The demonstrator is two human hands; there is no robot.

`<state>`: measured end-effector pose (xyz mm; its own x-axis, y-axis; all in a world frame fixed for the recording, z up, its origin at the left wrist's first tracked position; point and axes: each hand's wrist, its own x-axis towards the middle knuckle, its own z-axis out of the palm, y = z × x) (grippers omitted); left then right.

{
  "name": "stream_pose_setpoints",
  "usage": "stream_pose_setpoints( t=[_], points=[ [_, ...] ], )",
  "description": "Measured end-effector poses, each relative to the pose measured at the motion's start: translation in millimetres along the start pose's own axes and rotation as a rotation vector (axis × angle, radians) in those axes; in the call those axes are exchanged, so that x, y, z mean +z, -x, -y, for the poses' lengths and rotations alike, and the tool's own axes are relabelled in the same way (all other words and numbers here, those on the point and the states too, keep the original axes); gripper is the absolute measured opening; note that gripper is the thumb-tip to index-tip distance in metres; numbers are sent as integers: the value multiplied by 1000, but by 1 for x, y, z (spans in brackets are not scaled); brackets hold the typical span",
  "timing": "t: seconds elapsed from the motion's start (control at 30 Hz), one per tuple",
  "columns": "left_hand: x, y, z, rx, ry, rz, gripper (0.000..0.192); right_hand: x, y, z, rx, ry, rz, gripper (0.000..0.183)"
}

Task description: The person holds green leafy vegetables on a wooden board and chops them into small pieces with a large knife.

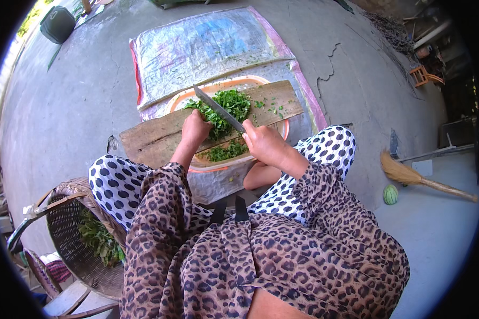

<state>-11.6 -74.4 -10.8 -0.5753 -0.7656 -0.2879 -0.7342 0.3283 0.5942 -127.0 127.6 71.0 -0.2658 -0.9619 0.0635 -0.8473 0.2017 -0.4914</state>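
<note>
My right hand (265,144) grips the handle of a kitchen knife (217,108), its long blade slanting up and left across a heap of chopped leafy greens (233,104). At the heap's left side, my left hand (195,127) is closed on a bunch of the greens, its fingertips partly hidden. Beneath the heap is a wooden board (155,137), laid across an orange-rimmed plastic basin (219,84). More cut greens (226,151) show in the basin below the board's near edge. Small leaf bits are scattered on the board's right part.
A woven sack sheet (175,52) lies under the basin on the cracked concrete floor (84,99). By my left knee, a wicker basket (60,223) holds leafy greens (99,239). Off to the right are a small striped melon (390,194) and a straw broom (407,172).
</note>
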Motion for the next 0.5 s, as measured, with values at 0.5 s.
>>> stream_pose_setpoints(
  t=[0.5],
  points=[
    [21, 32, -10, 236, -110, -343, 10, 8, 5, 11, -63, 206, 177, 23]
  ],
)
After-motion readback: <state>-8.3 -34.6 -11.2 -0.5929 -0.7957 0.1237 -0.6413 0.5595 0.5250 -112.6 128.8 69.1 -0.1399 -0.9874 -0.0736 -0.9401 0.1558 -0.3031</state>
